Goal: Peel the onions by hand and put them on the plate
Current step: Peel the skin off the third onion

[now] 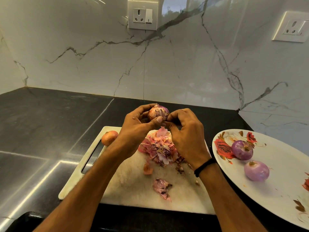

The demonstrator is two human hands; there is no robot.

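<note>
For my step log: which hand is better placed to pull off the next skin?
Right: the right hand pinches loose skin on the half-peeled purple round onion, which the left hand cups steady.

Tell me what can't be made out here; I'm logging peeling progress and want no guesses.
- Head view: the held onion, its near side and underside covered by the left hand and right hand; skin remaining there is unknown.
- Head view: the plate, its right part cut off by the frame edge; more onions there cannot be excluded.
- Head view: the cutting board under the peel pile and forearms.
</note>
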